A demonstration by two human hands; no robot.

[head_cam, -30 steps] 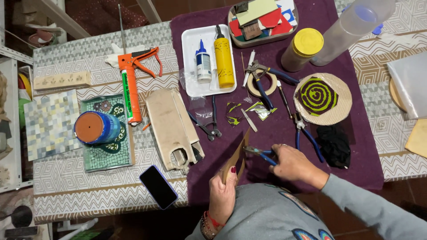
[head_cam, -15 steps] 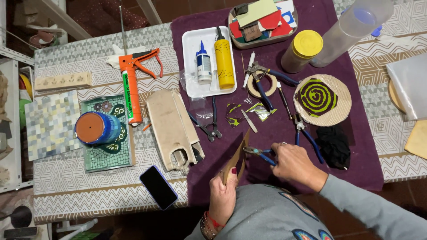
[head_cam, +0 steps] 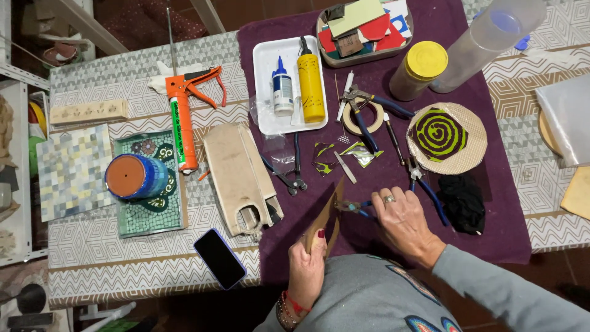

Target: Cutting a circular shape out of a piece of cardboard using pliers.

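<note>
While a brown sheet piece is pinched upright in the left hand, its upper edge is met by blue-handled nippers, which are gripped in the closed right hand. Just beyond the right hand, a second pair of blue pliers is laid on the purple cloth, with a black rag beside it.

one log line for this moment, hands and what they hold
left hand: holds brown sheet piece on edge | right hand: grips blue-handled nippers, nose at the piece | surface: purple cloth
</note>
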